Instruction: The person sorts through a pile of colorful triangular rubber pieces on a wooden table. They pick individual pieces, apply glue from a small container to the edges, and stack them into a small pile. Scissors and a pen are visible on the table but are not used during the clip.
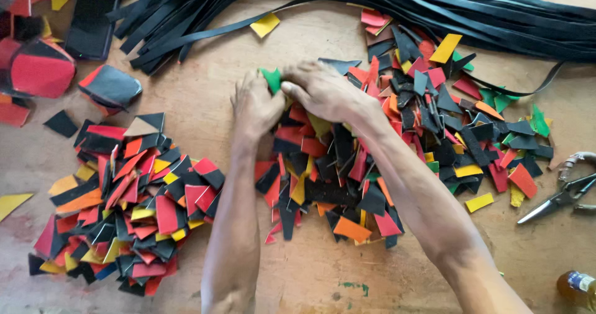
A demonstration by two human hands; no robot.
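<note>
Both hands, left hand (256, 106) and right hand (320, 90), pinch a small green scrap (271, 79) above the bench (205, 84); seemingly light, thin and pliable, best gripped by its edges.

A craft workshop, by every sign on view. The worn, scuffed wooden counter (205, 96) is strewn with cut material: a heap of small red, black, yellow and orange offcuts (127, 202) on one side, a second, wider scatter of mixed coloured scraps (428, 127) on the other. Along the far edge lies a thick bundle of long black strips (397, 6). Metal shears with grey handles (562, 196) rest at the right edge, and larger red and black cut panels (40, 72) sit stacked at the left.
</note>
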